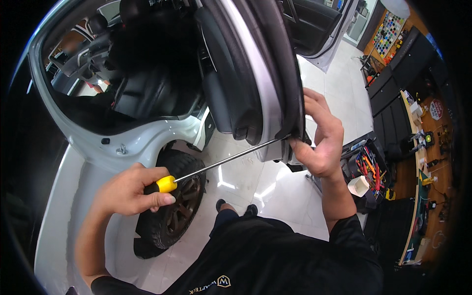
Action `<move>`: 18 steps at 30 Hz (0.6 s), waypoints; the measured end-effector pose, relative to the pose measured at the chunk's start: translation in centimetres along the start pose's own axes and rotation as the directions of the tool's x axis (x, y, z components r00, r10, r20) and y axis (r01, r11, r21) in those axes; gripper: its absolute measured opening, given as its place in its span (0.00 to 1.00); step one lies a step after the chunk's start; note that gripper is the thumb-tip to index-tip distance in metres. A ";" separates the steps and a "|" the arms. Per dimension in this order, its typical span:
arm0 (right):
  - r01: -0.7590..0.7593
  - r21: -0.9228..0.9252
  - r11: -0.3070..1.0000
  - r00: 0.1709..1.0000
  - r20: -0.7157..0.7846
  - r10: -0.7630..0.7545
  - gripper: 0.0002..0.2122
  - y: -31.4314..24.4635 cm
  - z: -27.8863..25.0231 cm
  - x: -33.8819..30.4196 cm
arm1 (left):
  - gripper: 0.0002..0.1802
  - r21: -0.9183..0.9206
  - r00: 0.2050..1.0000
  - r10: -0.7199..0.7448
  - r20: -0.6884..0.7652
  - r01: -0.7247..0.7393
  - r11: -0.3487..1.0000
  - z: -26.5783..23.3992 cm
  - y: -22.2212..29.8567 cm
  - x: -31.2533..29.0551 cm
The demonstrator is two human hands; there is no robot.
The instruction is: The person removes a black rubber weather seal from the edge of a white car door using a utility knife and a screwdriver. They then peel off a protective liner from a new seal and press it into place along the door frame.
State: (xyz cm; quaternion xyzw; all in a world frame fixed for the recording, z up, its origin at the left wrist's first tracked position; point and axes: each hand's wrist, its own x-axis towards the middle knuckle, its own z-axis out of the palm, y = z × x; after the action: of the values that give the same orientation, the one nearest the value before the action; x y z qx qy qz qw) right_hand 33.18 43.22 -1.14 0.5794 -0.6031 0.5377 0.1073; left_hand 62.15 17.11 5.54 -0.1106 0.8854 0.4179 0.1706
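Observation:
My left hand (132, 191) is closed round the yellow and black handle of a long screwdriver (223, 161). Its thin steel shaft runs up and to the right, and the tip meets the edge of an open car door (269, 78). At that same edge my right hand (320, 140) pinches the door's dark trim (296, 98) between thumb and bent fingers. The thumb lies close to the screwdriver's tip. Exactly where the tip enters is hidden by the trim and thumb.
A silver car body (93, 196) with a rear wheel (179, 196) stands at left, its door opening showing dark seats. A second open door (314, 24) is at the top. At right are a tool cart (366, 172) full of hand tools and a wooden workbench (418, 162).

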 end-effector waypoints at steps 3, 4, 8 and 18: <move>-0.032 0.035 0.999 0.999 0.021 0.031 0.31 0.1 0.4 -0.1 | 0.20 0.237 0.967 0.244 -0.077 -0.220 0.946 1.6 -1.5 0.5; -0.013 0.033 0.999 1.000 0.010 0.013 0.30 0.1 0.5 0.1 | 0.20 0.370 0.967 0.219 -0.128 -0.159 0.916 1.8 -2.1 0.2; -0.034 0.018 0.999 0.999 -0.003 0.034 0.30 0.3 -0.3 -0.1 | 0.23 0.698 0.890 0.308 -0.336 0.015 0.716 3.6 -1.3 0.8; -0.013 -0.033 0.999 1.000 0.009 0.014 0.30 0.2 -0.4 -0.2 | 0.17 0.176 0.959 0.177 -0.222 -0.139 0.974 3.2 -1.1 -0.9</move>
State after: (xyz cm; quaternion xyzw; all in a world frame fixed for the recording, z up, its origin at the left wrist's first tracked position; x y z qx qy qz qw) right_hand 32.88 43.59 -1.23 0.5759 -0.6164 0.5256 0.1104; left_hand 64.08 18.95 3.22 -0.0743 0.9359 0.3422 0.0385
